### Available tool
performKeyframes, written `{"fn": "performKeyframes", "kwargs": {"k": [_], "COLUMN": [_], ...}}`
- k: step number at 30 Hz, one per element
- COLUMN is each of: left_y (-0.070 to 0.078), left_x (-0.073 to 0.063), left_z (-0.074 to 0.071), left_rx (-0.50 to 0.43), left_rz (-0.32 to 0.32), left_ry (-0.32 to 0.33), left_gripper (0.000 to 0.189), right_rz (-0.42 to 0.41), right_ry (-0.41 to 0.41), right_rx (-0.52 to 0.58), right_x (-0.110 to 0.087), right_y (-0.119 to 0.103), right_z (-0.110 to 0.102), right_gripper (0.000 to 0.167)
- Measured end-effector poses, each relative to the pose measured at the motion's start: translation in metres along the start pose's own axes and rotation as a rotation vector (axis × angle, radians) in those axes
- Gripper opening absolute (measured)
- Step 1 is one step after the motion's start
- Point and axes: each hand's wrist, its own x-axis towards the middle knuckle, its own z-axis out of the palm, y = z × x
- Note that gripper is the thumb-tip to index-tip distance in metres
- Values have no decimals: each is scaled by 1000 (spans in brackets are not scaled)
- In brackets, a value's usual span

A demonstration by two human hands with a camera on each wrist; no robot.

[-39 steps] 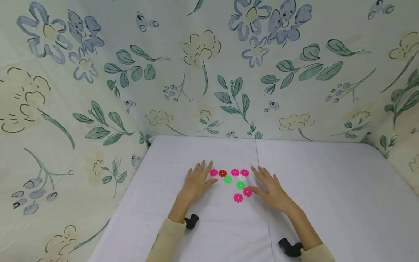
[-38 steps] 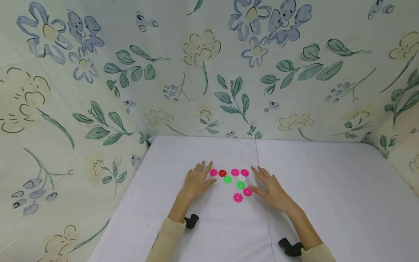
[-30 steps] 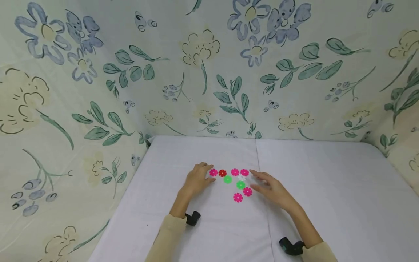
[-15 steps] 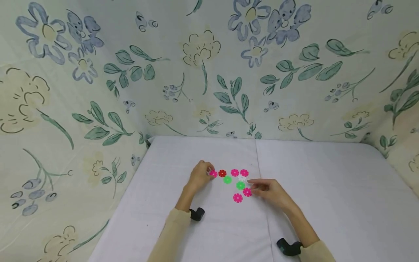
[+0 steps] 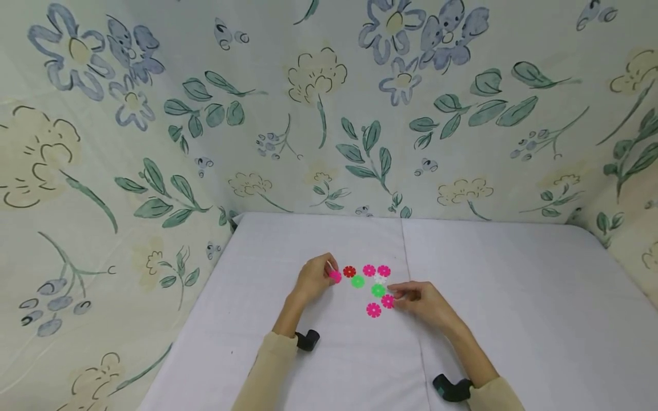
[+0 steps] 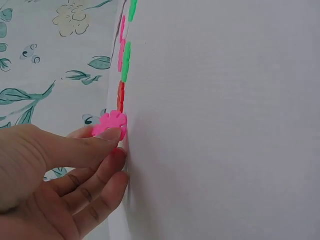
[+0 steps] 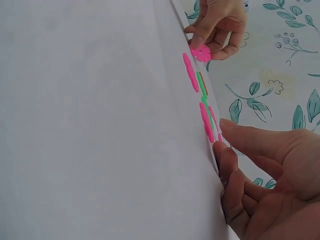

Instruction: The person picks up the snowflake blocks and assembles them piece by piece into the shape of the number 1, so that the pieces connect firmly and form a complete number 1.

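Note:
Between its thumb and fingers, my left hand pinches a pink flower-shaped disc, tilted up off the white cloth. My right hand has its fingers bent beside a second pink disc that lies flat. One right fingertip is right at that disc's edge, and another digit stands apart above it. Between the hands lie a red disc, two green discs, a pale white disc and two pink discs side by side. Nearest to me is one more pink disc.
White cloth covers the table, with a crease running front to back right of the discs. A floral curtain hangs behind and at both sides. Black camera mounts stick out under both wrists.
My left fingers have closed on the leftmost pink disc and drawn it slightly toward me. My right fingers, spread earlier, have bent in and come down to the right-hand pink disc.

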Motion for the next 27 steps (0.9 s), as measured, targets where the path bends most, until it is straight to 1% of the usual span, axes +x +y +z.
{"fn": "performKeyframes", "kwargs": {"k": [3, 9, 18, 22, 27], "left_y": [0, 0, 4, 5, 8], "left_x": [-2, -5, -8, -9, -10], "left_z": [0, 2, 5, 6, 6], "left_rx": [-32, -145, -206, -233, -284], "left_rz": [24, 55, 91, 79, 52], "left_ry": [-1, -36, -53, -68, -85], "left_gripper": [23, 21, 19, 16, 12], "right_rz": [-9, 17, 0, 28, 60], "right_ry": [5, 19, 44, 51, 50], "right_rx": [-20, -43, -98, -129, -142], "right_x": [1, 3, 6, 5, 5], "right_y": [2, 5, 1, -2, -4], "right_z": [1, 2, 5, 8, 11], "right_gripper": [35, 31, 26, 22, 23]}}
